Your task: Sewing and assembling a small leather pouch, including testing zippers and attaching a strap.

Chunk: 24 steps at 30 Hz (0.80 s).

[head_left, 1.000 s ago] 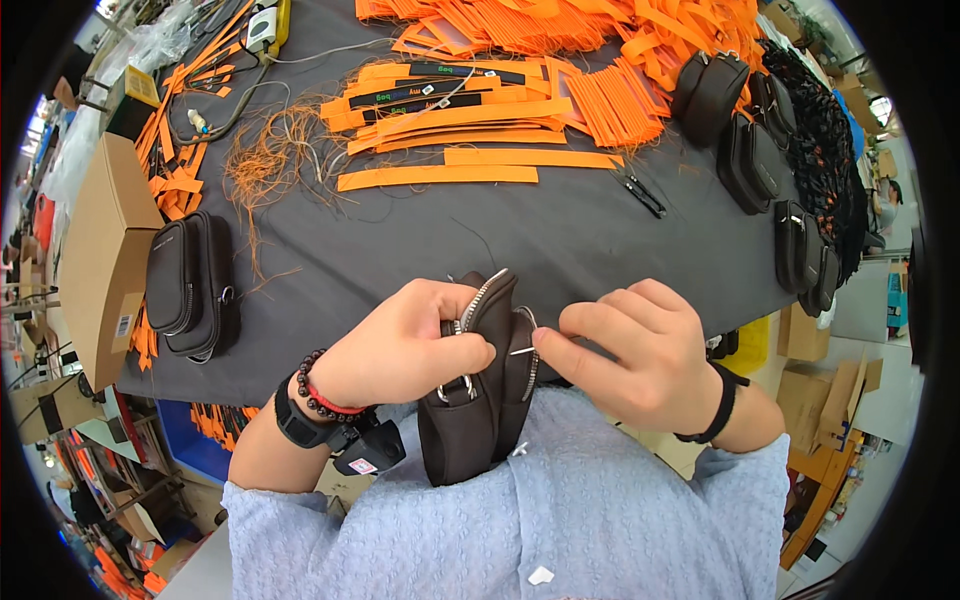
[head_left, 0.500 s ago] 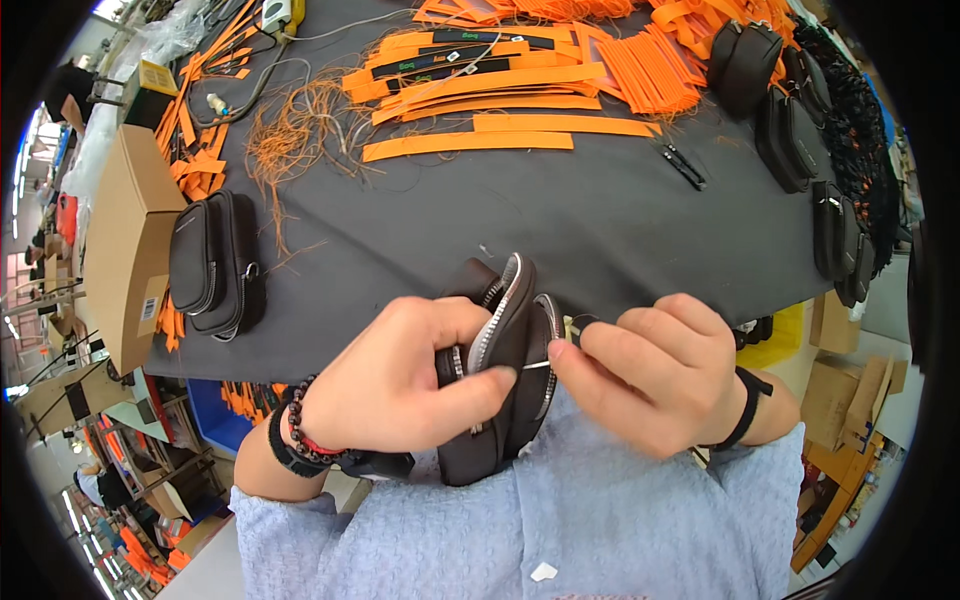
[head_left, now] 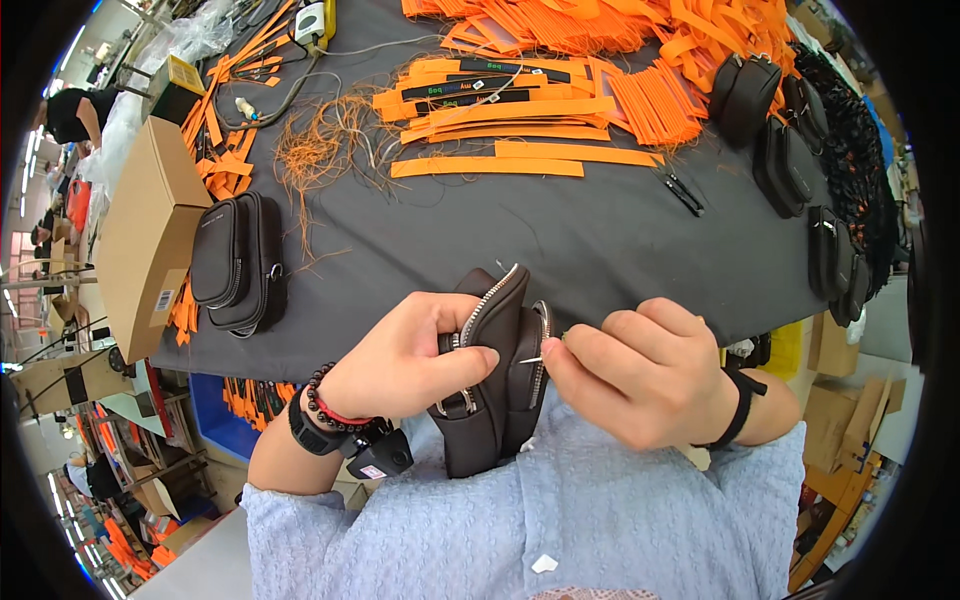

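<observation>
Two hands work on a small dark zip pouch held at chest height, just off the near edge of a table.

Left hand (head_left: pixel 415 350) is clenched round the dark pouch (head_left: pixel 490 400), thumb pressed on its front beside the silver zip teeth. Right hand (head_left: pixel 640 375) pinches a thin metal piece, prob. a zip pull or pin, too small to tell, w/ fingertips touching the pouch's right zip track. Pouch looks light & soft, fabric w/ some padding, so it likely flexes under a squeeze; best held by the body, not the zip. On the grey table (head_left: pixel 560 250): a finished black pouch (head_left: pixel 238 262) far left beside a cardboard box (head_left: pixel 150 240), flat orange strips (head_left: pixel 520 160) & loose orange threads beyond, more black pouches (head_left: pixel 790 165) along the right edge.
</observation>
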Tool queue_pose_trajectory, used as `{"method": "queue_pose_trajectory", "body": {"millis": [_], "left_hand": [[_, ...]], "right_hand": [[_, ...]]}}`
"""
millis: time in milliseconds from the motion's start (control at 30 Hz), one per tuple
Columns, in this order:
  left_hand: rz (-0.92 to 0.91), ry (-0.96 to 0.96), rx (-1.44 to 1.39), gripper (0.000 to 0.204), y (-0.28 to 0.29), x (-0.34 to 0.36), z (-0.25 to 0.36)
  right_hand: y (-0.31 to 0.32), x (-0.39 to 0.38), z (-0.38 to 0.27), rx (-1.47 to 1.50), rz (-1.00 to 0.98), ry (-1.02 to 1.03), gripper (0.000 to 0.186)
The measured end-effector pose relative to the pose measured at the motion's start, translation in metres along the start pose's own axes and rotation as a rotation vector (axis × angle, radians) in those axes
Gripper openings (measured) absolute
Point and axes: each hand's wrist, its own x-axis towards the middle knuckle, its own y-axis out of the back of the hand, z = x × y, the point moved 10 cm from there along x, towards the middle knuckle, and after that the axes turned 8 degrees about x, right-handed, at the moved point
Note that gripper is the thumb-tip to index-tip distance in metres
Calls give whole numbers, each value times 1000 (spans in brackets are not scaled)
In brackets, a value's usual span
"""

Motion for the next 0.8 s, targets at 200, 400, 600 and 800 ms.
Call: {"method": "queue_pose_trajectory", "body": {"millis": [200, 400, 600, 800], "left_hand": [[0, -56, 2, 23, -1, 0, 2], [4, -73, 13, 24, -1, -2, 1], [6, -37, -7, 23, -4, -3, 4], [4, -43, -39, 24, -7, 0, 3]], "right_hand": [[4, 4, 1, -26, 13, -12, 28], [1, 7, -3, -31, -23, 15, 30], [-1, 8, -9, -59, -67, 37, 20], [0, 6, -13, -109, -24, 68, 11]]}}
